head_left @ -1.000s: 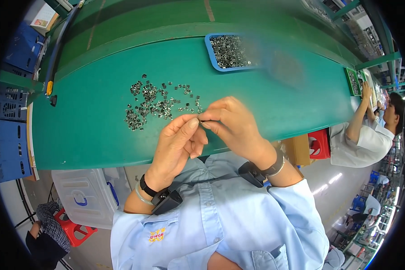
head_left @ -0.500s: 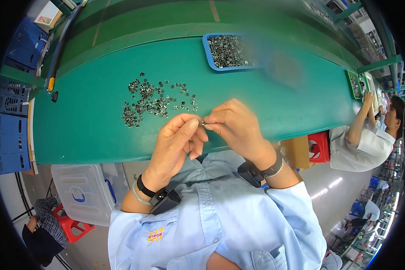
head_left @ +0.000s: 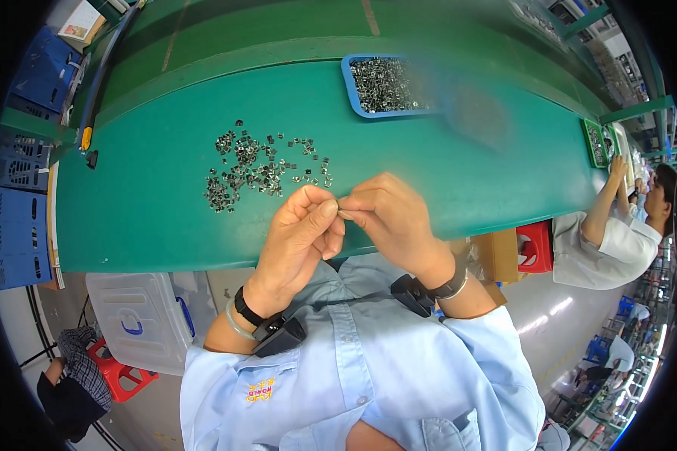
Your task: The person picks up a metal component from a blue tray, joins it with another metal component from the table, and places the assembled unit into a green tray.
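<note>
Fingertips of left hand [head_left: 301,229] and right hand [head_left: 387,218] met at the green bench's [head_left: 150,225] near edge, pinching a tiny metal part [head_left: 339,207]. Loose metal parts [head_left: 259,169] lay just beyond; a blue tray [head_left: 353,94] sat near the far edge, bare bench between.

Pinched between fingertips of left hand [head_left: 297,233] and right hand [head_left: 390,218]: tiny metal piece, shape indiscernible; blurred smudge beside blue plastic tray [head_left: 351,89].
</note>
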Action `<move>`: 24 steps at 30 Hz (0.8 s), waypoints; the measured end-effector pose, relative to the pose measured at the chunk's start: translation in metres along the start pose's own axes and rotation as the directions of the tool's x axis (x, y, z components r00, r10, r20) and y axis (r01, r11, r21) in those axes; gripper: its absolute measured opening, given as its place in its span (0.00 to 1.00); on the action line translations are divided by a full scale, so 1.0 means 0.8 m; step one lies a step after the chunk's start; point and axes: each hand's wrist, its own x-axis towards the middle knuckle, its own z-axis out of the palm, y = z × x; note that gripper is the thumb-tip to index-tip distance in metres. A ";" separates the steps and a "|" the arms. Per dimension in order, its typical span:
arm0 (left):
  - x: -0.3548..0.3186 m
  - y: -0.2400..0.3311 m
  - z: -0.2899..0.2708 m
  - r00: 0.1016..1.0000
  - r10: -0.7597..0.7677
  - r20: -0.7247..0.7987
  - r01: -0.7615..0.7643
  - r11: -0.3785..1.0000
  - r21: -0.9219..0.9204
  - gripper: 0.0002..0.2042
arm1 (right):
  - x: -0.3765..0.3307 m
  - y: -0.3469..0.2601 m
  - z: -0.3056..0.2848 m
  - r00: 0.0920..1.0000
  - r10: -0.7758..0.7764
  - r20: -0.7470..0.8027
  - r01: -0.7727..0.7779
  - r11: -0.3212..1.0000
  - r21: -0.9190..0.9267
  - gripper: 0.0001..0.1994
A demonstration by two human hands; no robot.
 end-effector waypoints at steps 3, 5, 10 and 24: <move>0.003 -0.007 -0.004 0.998 0.023 0.058 -0.016 0.993 -0.114 0.06 | -0.003 -0.001 0.003 1.000 0.015 -0.005 -0.015 0.999 0.033 0.09; 0.003 -0.005 -0.004 0.999 0.014 0.051 -0.010 0.996 -0.083 0.06 | -0.003 -0.001 0.003 1.000 0.023 -0.008 -0.022 0.999 0.050 0.09; 0.002 0.007 0.001 1.000 0.019 -0.003 -0.019 0.992 0.121 0.06 | 0.002 0.000 -0.007 0.999 0.014 0.031 -0.012 0.997 -0.081 0.09; -0.001 -0.004 0.009 0.974 -0.043 0.221 0.104 0.957 -0.270 0.08 | -0.008 -0.012 -0.006 0.983 0.180 -0.048 -0.156 0.938 0.311 0.07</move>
